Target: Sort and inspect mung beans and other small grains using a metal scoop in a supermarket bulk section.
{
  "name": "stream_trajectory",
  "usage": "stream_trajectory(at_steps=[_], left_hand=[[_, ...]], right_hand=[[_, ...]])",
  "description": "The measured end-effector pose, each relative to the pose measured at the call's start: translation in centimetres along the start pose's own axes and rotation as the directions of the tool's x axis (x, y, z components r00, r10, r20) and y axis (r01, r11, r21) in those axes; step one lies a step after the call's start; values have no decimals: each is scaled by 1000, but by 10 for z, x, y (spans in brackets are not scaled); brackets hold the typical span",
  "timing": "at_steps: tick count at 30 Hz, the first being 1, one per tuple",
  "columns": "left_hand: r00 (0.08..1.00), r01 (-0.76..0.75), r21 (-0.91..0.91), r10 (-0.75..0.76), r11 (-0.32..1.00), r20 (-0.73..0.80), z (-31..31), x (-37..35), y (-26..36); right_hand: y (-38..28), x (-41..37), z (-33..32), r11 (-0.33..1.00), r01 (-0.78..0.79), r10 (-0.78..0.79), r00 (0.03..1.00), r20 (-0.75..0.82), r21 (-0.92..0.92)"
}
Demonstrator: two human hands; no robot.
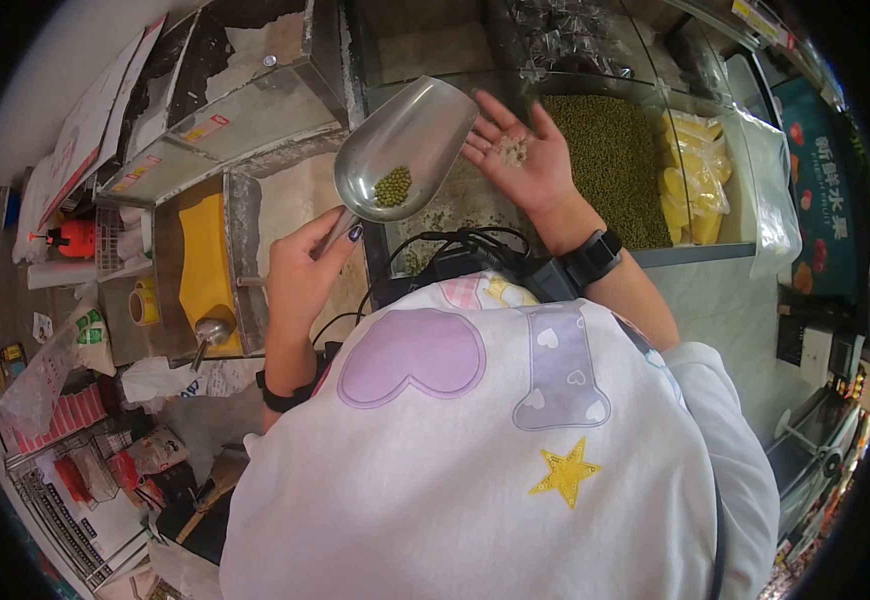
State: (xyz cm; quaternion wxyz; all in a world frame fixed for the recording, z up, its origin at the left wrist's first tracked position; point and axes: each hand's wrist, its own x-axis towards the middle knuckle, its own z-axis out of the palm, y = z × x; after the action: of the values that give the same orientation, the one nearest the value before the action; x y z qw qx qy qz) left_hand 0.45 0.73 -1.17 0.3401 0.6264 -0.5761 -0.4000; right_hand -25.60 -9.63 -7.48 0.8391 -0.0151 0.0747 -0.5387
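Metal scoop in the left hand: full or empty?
Nearly empty: the scoop holds only a small heap of green beans, with bare metal around them.

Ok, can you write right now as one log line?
left hand: gripping metal scoop | in scoop: small pile of green beans | right hand: open, palm up, pale bits on palm

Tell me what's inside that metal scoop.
The metal scoop, in the left hand, holds a small heap of green beans, which hides the metal under it.

Shiny smooth metal scoop [410, 135]; matt white cloth shirt [455, 460].
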Motion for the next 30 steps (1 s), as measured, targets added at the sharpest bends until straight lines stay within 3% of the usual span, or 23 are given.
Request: stream_trajectory(at_steps=[2, 3, 4, 6, 10, 13, 14, 15, 16, 18, 22, 24, 27, 30], left_hand=[[997, -75, 8, 75, 997, -7, 2, 1, -3], [997, -76, 7, 76, 997, -6, 2, 1, -2], [999, -38, 11, 38, 999, -3, 1, 0, 0], [1000, -1, 15, 1, 1000, -1, 1, 0, 1], [1000, -1, 9, 2, 1000, -9, 1, -1, 0], [1000, 0, 2, 0, 1000, -12, 1, -1, 1], [1000, -5, -1, 5, 1000, -15, 1, -2, 1], [1000, -5, -1, 5, 1000, -16, 1, -2, 1], [1000, 10, 2, -10, 1000, -17, 1, -2, 2], [1000, 25, 5, -25, 1000, -17, 0, -2, 2], [1000, -8, -3, 8, 1000, -24, 1, -1, 0], [1000, -16, -24, 16, 1000, -22, 1, -1, 0], [1000, -5, -16, 5, 1000, -15, 2, -1, 1], [1000, 2, 3, -1, 1000, -24, 1, -1, -1]], right_hand=[[-4, 7, -22, 970, -109, 140, 981, -134, 217], [1, 4, -14, 997, -53, 69, 941, -330, 59], [2, 3, -12, 997, -52, 69, 941, -330, 59], [4, 3, -10, 1000, -13, -1, 836, -549, -23], [3, 0, -3, 1000, 8, -20, 853, -521, -25], [-1, -2, -5, 998, 39, -17, 908, -418, 46], [-7, -2, -16, 989, -14, 42, 981, -189, 148], [-10, -2, -18, 969, -89, 78, 995, 55, 232], [-10, -1, -19, 969, -89, 78, 995, 55, 232], [-8, 2, -17, 928, -271, 131, 881, 455, 257], [-4, -3, -7, 943, -207, 99, 922, 374, 260], [-2, -7, 5, 964, -97, 37, 972, 234, 248], [-1, -6, 9, 970, -92, 15, 947, 322, 225], [-1, -6, 10, 977, -37, -30, 952, 304, 211]])
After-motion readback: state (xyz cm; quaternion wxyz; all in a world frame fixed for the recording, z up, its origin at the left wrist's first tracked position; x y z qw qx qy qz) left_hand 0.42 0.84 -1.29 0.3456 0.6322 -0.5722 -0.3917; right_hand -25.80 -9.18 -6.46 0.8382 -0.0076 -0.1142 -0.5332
